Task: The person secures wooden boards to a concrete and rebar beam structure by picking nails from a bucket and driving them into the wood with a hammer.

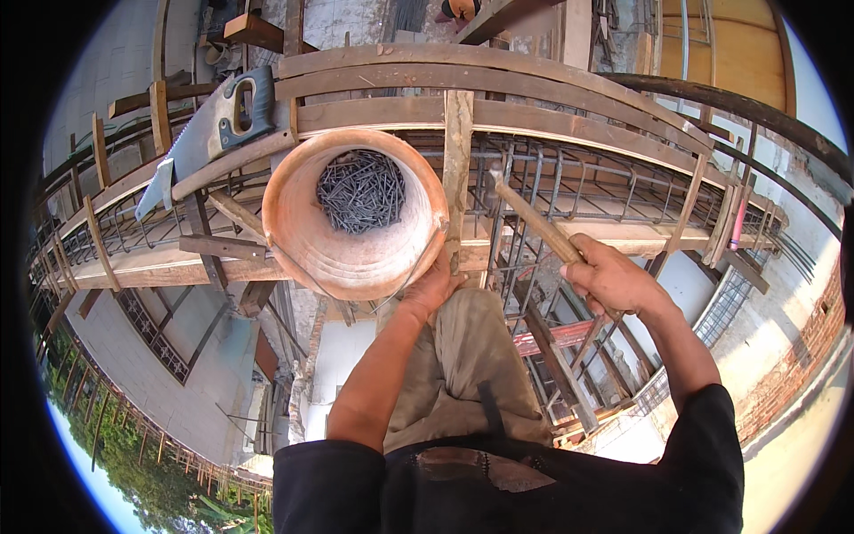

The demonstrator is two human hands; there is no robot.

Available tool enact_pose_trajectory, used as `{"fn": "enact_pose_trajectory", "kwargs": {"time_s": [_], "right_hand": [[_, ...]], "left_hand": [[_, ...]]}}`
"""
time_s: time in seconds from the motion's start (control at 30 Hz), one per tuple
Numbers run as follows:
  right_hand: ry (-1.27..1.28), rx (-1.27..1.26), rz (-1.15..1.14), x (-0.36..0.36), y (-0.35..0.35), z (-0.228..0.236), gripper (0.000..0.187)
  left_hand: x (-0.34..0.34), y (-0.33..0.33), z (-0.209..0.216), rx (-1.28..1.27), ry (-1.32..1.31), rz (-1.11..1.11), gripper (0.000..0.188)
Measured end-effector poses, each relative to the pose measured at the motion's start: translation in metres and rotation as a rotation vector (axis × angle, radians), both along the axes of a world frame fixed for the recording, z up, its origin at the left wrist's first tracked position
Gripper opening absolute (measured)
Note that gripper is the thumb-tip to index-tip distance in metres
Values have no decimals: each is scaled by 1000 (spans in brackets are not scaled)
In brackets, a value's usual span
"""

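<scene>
My right hand [614, 276] is closed round the wooden handle of a hammer [541, 218]. The hammer's head lies over the steel rebar cage [614, 182], just right of an upright wooden strip [458, 142]. At the lower right rim of an orange bucket [294, 254] is my left hand [431, 289], by the lower end of that strip. Its thumb points right, while the bucket and strip partly hide its fingers, so their grip is unclear. Many loose nails [360, 190] lie in the bucket, whose wire handle hangs at its near side.
A handsaw [209, 129] with a dark handle rests at the left on the formwork boards [382, 111]. Wooden props [560, 365] and open gaps show below me. A brick wall [801, 365] stands at the right, trees [124, 427] at the lower left. Bent black pipes [756, 107] cross the upper right.
</scene>
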State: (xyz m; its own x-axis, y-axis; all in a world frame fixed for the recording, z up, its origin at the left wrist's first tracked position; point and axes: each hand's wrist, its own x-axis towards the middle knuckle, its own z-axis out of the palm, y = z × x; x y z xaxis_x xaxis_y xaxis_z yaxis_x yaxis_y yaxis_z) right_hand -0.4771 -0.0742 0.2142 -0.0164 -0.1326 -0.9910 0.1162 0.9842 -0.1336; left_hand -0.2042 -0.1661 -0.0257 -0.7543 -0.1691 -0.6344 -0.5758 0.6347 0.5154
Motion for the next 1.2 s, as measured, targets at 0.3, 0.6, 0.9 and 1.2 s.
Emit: {"fn": "enact_pose_trajectory", "kwargs": {"time_s": [0.3,0.6,0.9,1.2], "right_hand": [[917,-755,-706,3,-56,11,26],[462,-323,-352,-35,-40,32,38],[-26,103,54,23,1,-23,28],[920,-736,-570,-26,-71,36,24]], "left_hand": [[11,1,8,64,-11,18,121],[12,-2,9,7,-11,-47,120],[4,2,4,91,-12,-12,118],[17,2,3,40,0,-32,117]]}}
